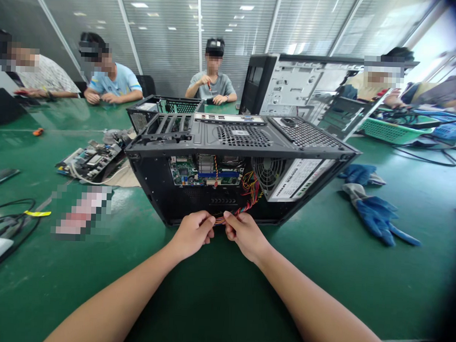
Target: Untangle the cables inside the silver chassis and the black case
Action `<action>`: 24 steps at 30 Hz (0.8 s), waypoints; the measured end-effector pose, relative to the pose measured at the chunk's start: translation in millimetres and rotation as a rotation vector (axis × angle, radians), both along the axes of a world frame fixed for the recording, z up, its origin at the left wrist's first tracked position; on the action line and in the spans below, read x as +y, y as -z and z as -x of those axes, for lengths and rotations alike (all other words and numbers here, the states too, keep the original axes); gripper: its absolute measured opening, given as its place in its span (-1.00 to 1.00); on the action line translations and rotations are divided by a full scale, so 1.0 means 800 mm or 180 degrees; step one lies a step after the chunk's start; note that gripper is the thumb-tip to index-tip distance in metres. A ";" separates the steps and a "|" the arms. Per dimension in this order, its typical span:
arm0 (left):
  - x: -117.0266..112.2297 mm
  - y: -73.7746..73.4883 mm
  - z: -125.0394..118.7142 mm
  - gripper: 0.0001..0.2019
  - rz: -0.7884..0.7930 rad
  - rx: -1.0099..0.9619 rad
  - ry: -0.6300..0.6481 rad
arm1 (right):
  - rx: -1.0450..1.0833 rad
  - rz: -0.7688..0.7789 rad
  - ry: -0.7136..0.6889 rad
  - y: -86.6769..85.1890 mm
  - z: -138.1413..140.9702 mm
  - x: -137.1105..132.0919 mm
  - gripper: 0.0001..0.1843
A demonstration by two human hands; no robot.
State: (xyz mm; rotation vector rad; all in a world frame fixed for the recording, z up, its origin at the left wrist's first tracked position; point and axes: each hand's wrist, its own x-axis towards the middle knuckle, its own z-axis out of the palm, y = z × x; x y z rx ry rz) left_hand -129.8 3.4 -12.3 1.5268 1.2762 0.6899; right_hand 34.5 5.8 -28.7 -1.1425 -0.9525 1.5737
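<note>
A black computer case (199,140) lies open toward me on the green table (224,285). Inside I see a green motherboard (183,170), a power supply with a fan (287,177) at the right, and a bundle of red, yellow and black wires (249,194) running down to the case's front lip. My left hand (192,233) and my right hand (244,234) meet at that lip, both pinched closed on the end of the wire bundle.
A loose circuit board (89,160) lies left of the case, blue work gloves (376,213) to the right. A second open case (291,86) stands behind, with a green basket (390,131) beyond. Black cables (9,223) lie at left. Other people sit along the far edge.
</note>
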 end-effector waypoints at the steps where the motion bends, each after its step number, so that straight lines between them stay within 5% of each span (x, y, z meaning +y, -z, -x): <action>1: 0.001 -0.001 0.000 -0.70 0.0437 -0.0371 -0.0039 | -0.0023 -0.0065 -0.0053 0.001 -0.001 0.000 -0.47; 5: 0.003 -0.006 0.001 -0.73 0.1841 -0.1665 -0.0235 | -0.0084 -0.0435 -0.0318 0.002 -0.005 0.002 -0.45; 8: 0.003 -0.010 0.004 -0.74 0.2211 -0.2026 -0.0259 | -0.0030 -0.0520 -0.0424 -0.001 -0.007 0.003 -0.45; 16: 0.000 -0.013 0.008 -0.63 0.1872 -0.2277 0.0212 | 0.0557 -0.0386 -0.0674 -0.009 -0.011 0.002 -0.52; 24: 0.001 -0.006 0.003 -0.69 0.0297 -0.1184 0.0059 | 0.0708 -0.0269 -0.0422 -0.009 -0.010 0.004 -0.45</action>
